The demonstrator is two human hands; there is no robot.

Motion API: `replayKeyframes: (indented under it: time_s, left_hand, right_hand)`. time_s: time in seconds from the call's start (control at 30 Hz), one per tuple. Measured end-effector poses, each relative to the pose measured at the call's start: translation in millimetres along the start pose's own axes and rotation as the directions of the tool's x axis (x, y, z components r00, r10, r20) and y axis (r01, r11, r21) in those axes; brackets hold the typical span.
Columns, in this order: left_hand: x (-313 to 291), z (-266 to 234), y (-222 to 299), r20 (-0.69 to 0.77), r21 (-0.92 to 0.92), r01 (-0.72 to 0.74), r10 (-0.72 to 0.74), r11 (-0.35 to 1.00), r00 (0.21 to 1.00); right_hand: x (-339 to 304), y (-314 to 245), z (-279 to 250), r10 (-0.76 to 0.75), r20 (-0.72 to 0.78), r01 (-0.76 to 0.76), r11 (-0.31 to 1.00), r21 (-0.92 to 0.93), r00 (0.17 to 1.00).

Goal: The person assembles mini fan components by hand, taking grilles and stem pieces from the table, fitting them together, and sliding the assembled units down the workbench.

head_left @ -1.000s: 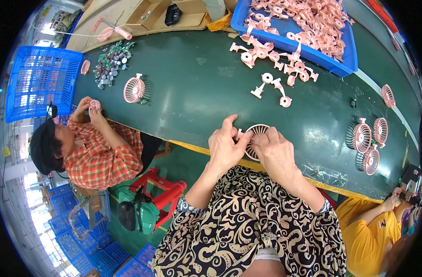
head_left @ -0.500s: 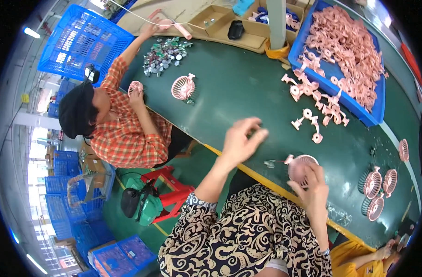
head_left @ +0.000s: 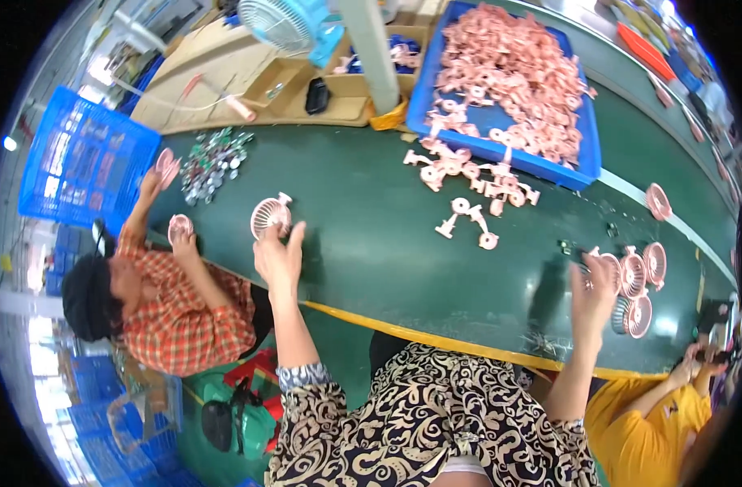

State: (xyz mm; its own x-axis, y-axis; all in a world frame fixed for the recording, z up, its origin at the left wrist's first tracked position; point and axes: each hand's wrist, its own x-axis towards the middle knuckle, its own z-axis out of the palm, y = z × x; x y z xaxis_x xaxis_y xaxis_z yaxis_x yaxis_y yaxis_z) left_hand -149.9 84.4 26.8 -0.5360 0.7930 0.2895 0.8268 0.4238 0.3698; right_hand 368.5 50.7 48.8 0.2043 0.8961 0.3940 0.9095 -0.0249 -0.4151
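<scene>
My left hand (head_left: 278,264) reaches to a round pink fan cage (head_left: 267,216) on the green table at the left. Its fingertips are at the cage's near rim, with the thumb spread away to the right. On the right side, my right hand (head_left: 595,296) has its fingers curled at another pink fan cage (head_left: 611,269), partly covered by them. Right beside that one stand several more pink fan cages (head_left: 633,276), close together. A small dark green part (head_left: 565,246) lies just beyond my right hand.
A blue tray (head_left: 586,172) heaped with pink brackets stands at the back, with loose brackets (head_left: 448,162) before it. Silver and green small motors (head_left: 212,166) lie at the left, near a co-worker in a checked shirt (head_left: 176,325). A co-worker in yellow (head_left: 630,418) sits at right.
The view has turned right. My left hand has moved left to the fan cage there. My right hand has carried its cage right to the group. The checked-shirt co-worker now lifts a pink part by the crate.
</scene>
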Motion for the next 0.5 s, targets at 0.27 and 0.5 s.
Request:
replayKeyframes:
  time_s: [0.27,0.5]
  left_hand:
    - [-112.8,-7.4,69.8,0.063,-0.308,-0.543,0.587,0.781,0.807]
    - [-156.8,-6.2,111.3,0.180,-0.527,-0.536,0.702,0.660,0.689]
  right_hand:
    - [16.0,-88.8,81.1,-0.183,0.180,0.126,0.949,0.291,0.967]
    - [10.3,-84.6,94.9,-0.309,0.180,0.217,0.890,0.401,0.934]
